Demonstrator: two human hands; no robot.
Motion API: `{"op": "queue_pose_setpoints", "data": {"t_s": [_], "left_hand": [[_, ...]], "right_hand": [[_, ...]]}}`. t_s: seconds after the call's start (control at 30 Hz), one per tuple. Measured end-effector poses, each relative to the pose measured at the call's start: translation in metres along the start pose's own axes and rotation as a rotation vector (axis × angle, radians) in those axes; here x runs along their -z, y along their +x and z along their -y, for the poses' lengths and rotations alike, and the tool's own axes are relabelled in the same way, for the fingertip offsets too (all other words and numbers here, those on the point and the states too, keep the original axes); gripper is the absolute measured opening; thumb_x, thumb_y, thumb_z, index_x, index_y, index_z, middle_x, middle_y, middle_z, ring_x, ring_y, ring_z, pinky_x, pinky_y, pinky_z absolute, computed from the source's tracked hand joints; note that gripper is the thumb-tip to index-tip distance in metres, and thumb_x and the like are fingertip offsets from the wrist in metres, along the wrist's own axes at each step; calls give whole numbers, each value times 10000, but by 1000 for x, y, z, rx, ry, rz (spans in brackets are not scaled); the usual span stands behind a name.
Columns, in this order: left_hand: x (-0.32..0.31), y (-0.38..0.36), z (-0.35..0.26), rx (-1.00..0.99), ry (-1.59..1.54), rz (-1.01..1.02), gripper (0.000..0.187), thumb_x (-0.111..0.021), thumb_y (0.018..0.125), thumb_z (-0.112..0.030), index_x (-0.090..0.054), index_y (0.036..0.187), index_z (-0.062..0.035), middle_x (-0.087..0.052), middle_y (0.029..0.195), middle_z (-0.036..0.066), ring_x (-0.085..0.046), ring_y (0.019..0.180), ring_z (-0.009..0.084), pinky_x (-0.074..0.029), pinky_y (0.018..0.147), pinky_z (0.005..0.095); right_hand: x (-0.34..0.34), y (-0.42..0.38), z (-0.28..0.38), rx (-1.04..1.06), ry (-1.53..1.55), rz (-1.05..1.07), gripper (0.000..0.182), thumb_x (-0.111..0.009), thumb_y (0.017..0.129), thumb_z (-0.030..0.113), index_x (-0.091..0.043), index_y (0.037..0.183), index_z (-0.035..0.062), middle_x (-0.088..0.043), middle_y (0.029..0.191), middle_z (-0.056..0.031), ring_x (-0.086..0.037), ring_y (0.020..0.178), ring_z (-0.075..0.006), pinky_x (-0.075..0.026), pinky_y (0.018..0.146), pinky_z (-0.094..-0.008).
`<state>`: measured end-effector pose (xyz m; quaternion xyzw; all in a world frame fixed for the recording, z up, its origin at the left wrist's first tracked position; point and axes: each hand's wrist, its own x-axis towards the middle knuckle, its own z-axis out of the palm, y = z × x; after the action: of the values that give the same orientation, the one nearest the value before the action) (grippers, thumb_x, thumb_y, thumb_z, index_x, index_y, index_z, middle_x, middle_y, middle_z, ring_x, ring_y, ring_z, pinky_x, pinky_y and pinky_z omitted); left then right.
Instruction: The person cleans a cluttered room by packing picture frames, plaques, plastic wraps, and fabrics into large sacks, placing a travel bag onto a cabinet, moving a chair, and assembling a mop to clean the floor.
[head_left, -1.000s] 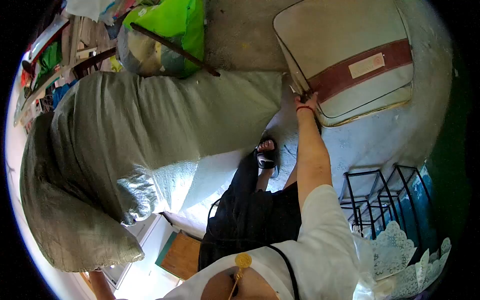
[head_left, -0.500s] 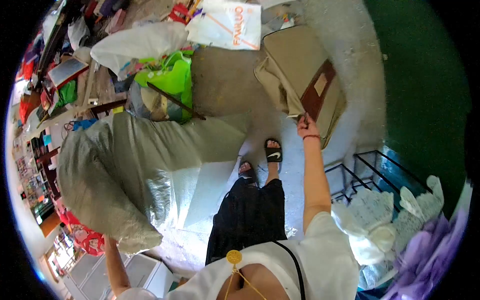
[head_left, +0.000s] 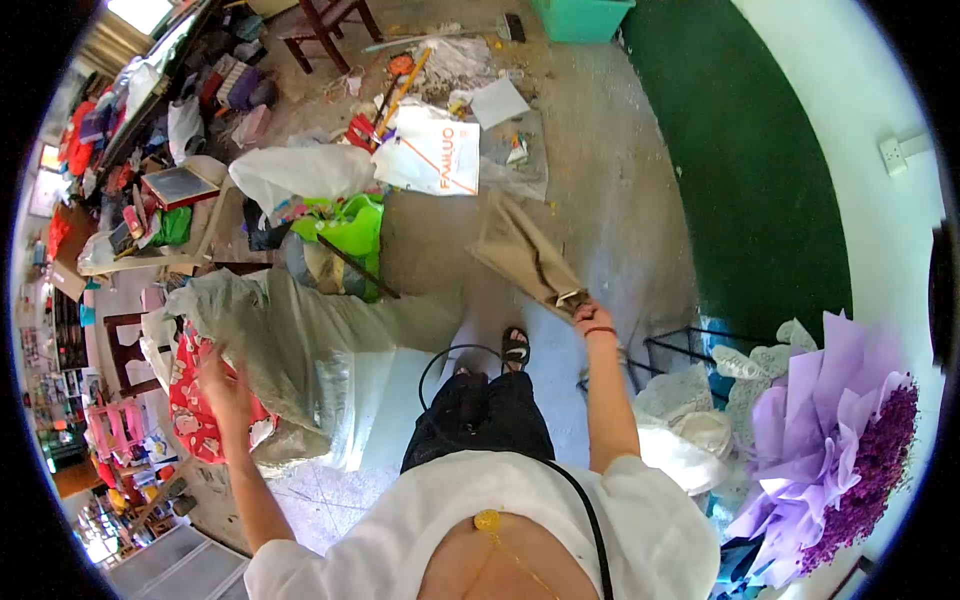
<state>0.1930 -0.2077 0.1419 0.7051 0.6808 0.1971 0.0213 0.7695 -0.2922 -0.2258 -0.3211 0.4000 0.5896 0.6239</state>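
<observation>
My right hand (head_left: pixel 590 317) is closed on the edge of a beige fabric bag (head_left: pixel 522 250), which hangs flattened and slanting out ahead of me, blurred by motion. On the left, my left hand (head_left: pixel 226 388) is raised over a red patterned cloth (head_left: pixel 190 425); its fingers are smeared by movement. Beside that hand a large grey-silver plastic sheet (head_left: pixel 330 325) drapes over something it hides, its folds running toward my feet.
A bright green bag (head_left: pixel 350 235) and a white printed bag (head_left: pixel 430 155) lie ahead on the littered floor. To the right stand a black metal frame (head_left: pixel 680 345) and a purple-wrapped bouquet (head_left: pixel 815 420). A teal bin (head_left: pixel 583 22) sits far ahead.
The beige bag has swung from a broad face-on view to a narrow edge in my right hand. My left hand has moved forward from the grey sheet's near edge. The view has tilted up.
</observation>
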Motion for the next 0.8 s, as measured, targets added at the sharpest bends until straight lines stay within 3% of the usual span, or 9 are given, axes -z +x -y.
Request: {"op": "queue_pose_setpoints", "data": {"t_s": [0.07, 0.13, 0.2, 0.47, 0.53, 0.57, 0.63, 0.73, 0.8], "left_hand": [[-36, 3, -38, -166, 24, 37, 323, -583, 715, -138, -508, 1001, -7, -514, 1012, 158, -462, 973, 304, -351, 842, 371], [-69, 7, -92, -199, -44, 179, 330, -597, 676, -131, -515, 971, -10, -512, 991, 173, -462, 956, 319, -358, 829, 382], [-102, 11, -150, -280, -175, 327, 369, -599, 671, -144, -510, 1007, -19, -508, 1020, 184, -454, 987, 325, -362, 836, 396], [-239, 35, -309, -695, -23, 529, 669, -606, 674, -305, -306, 1229, -80, -412, 1174, 163, -386, 1092, 311, -304, 875, 480], [-259, 40, -321, -974, 42, 406, 469, -553, 677, -181, -440, 1117, -63, -498, 1046, 147, -442, 1029, 302, -349, 811, 496], [-260, 47, -328, -969, 44, 388, 469, -553, 677, -181, -440, 1117, -63, -498, 1046, 147, -442, 1029, 302, -349, 811, 496], [-266, 58, -341, -871, -38, 698, 318, -543, 665, -161, -528, 961, -48, -562, 897, 151, -532, 882, 311, -420, 731, 447], [-268, 79, -351, -881, -67, 631, 197, -535, 667, -146, -557, 830, -38, -581, 767, 149, -568, 746, 320, -454, 654, 413], [-243, 104, -365, -863, -91, 624, 260, -531, 642, -111, -547, 892, -42, -578, 798, 162, -567, 729, 320, -454, 628, 408]], "right_hand": [[40, 57, 1, 58, -21, -25, 173, -361, 819, 196, -468, 742, 85, -376, 512, -34, -381, 434, -136, -351, 394, -245], [107, 150, 3, 291, -136, 256, 215, -347, 807, 234, -432, 661, 99, -349, 489, -64, -355, 387, -170, -307, 340, -245], [17, 69, -6, 19, -145, -47, 196, -359, 817, 215, -425, 668, 106, -345, 486, -44, -342, 382, -148, -291, 332, -231], [-132, -96, -45, -87, -550, -26, 157, -402, 846, 149, -407, 692, 118, -332, 477, 21, -292, 365, -77, -231, 302, -184], [-154, -123, -44, -28, -695, -5, 153, -408, 845, 139, -409, 694, 112, -333, 478, 25, -283, 363, -71, -218, 297, -180], [-160, -132, -39, -7, -662, 22, 155, -420, 844, 142, -412, 693, 109, -333, 477, 29, -279, 360, -71, -218, 294, -180], [-176, -141, -26, 25, -625, 51, 157, -432, 842, 145, -415, 691, 105, -334, 476, 33, -275, 357, -70, -219, 292, -180], [-202, -148, -9, 85, -734, 168, 202, -481, 834, 213, -418, 661, 130, -334, 473, 39, -263, 350, -70, -218, 302, -181], [-224, -154, -2, 194, -790, 177, 151, -544, 795, 203, -464, 696, 123, -386, 493, 22, -293, 363, -79, -211, 307, -203]]}}
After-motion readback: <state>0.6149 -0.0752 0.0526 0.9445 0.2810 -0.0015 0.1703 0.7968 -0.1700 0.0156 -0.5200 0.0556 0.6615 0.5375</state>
